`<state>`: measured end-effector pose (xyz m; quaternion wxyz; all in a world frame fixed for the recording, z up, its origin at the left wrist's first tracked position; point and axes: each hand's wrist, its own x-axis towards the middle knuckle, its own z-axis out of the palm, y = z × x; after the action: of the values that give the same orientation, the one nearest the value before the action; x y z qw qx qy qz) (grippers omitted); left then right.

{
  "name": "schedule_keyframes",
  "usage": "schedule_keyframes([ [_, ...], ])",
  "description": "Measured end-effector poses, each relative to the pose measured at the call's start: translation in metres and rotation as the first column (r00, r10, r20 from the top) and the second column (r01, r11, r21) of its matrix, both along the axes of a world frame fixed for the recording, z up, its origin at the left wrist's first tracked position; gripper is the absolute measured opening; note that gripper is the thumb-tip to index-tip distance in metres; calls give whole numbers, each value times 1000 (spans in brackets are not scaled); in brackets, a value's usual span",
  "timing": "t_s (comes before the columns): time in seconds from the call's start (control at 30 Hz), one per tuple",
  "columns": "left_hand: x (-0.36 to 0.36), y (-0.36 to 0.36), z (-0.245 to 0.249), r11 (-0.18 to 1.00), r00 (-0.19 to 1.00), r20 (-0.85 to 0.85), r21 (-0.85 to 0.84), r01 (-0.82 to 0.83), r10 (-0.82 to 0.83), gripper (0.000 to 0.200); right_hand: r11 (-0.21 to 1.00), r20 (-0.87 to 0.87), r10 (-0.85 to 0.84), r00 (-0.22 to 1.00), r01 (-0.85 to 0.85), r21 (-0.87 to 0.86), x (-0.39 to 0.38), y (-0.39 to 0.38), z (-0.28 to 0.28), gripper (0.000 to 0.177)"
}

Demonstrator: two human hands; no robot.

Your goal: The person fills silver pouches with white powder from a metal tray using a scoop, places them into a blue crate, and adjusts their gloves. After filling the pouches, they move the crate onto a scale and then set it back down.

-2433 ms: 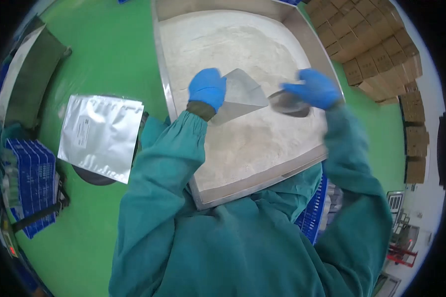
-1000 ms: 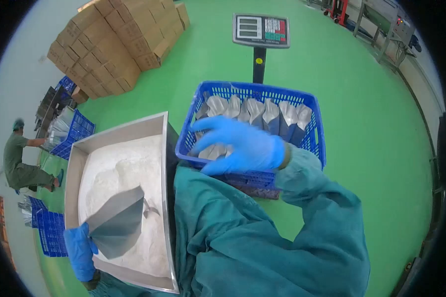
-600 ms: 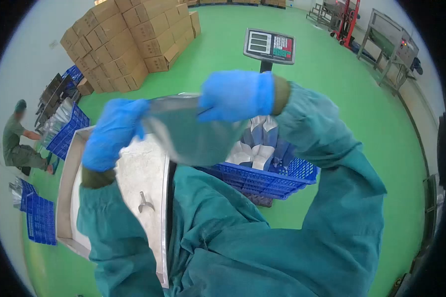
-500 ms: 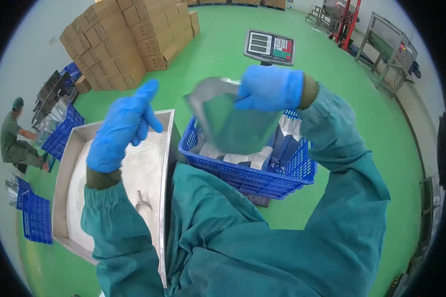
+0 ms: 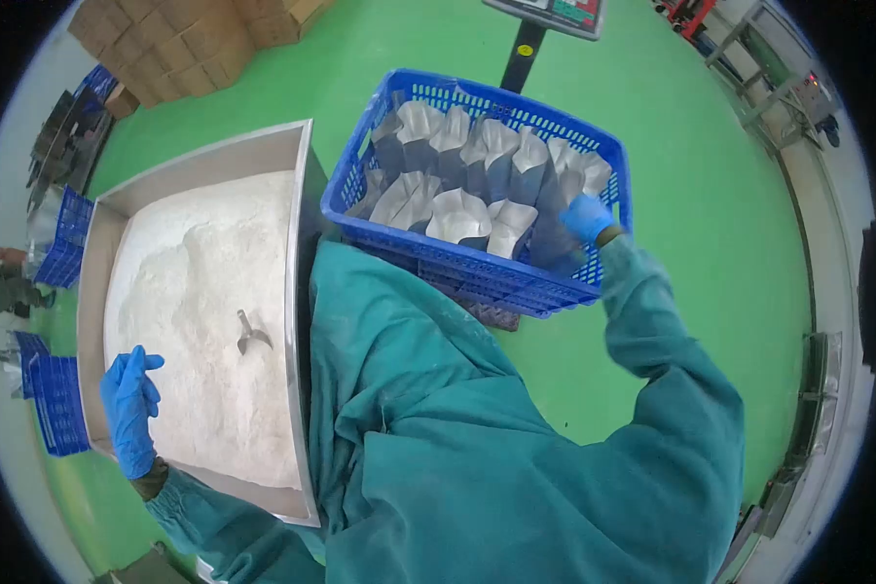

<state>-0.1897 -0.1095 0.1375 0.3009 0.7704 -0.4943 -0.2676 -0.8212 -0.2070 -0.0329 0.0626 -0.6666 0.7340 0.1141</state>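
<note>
My right hand (image 5: 587,219), in a blue glove, is closed on the top of a silver bag (image 5: 558,234) at the right end of the blue crate (image 5: 457,255). Several open silver bags (image 5: 459,216) stand upright in rows in that crate. My left hand (image 5: 131,404), also gloved, is over the left rim of a metal bin (image 5: 304,292), its fingers apart and holding nothing. White powder (image 5: 204,263) fills much of the bin, and a metal scoop (image 5: 253,336) lies partly sunk in it.
Behind the crate rises a scale's post (image 5: 524,56). Stacked cartons (image 5: 175,49) stand at the back left. A co-worker (image 5: 0,268) is at the far left beside blue crates (image 5: 63,238). Metal equipment (image 5: 774,78) stands at the back right.
The silver bag in my right hand has gone down into the crate's right end. My left hand has moved down and left across the bin. The view has tilted downward.
</note>
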Motion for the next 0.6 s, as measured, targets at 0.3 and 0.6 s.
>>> schedule_keyframes([
  [0.3, 63, 25, -5, 968, 964, 97, -6, -250, 249, 33, 951, 145, -17, 989, -28, 307, 4, -6, -119, 43],
  [0.6, 79, 51, -59, 917, 909, 155, -165, -363, 387, 40, 999, 399, -31, 916, 25, 22, 16, -49, -74, 29],
])
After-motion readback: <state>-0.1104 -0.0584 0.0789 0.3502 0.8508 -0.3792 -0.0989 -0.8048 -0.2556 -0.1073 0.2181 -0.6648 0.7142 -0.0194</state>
